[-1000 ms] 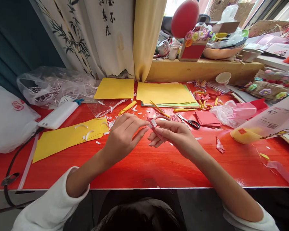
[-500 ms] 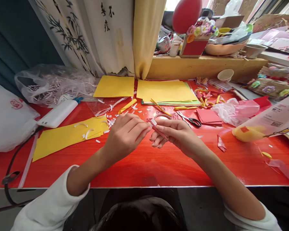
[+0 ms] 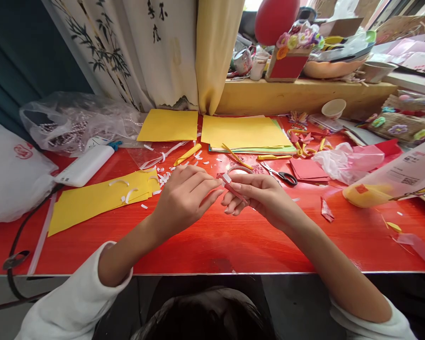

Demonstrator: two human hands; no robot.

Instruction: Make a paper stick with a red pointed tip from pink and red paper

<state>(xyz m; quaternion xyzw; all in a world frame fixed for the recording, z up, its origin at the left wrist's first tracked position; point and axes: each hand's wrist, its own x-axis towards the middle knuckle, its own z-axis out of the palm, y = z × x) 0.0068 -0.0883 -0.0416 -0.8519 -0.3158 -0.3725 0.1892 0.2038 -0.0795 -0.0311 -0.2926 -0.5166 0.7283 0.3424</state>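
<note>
My right hand [image 3: 260,193] pinches a narrow folded red paper piece [image 3: 238,192] between thumb and forefinger, its other fingers curled below. At the upper end of this piece sits a small white strip [image 3: 226,178]. My left hand [image 3: 186,193] is held just left of that end, back upward, its fingers bent loosely with a small gap between thumb and forefinger. Its fingertips come very close to the paper; I cannot tell if they touch. Behind the hands lie a roll of tape [image 3: 240,170] and scissors [image 3: 281,174] with black handles.
Yellow sheets [image 3: 246,132] lie at the back of the red table [image 3: 198,250], and yellow strips [image 3: 99,200] at the left. Red paper squares [image 3: 309,170] rest beyond my right hand. White scraps [image 3: 165,178] are scattered near my left hand. A clear cup [image 3: 370,193] lies at right.
Both hands stay in nearly the same place. The left thumb and forefinger look slightly further apart. The view has tilted a little.
</note>
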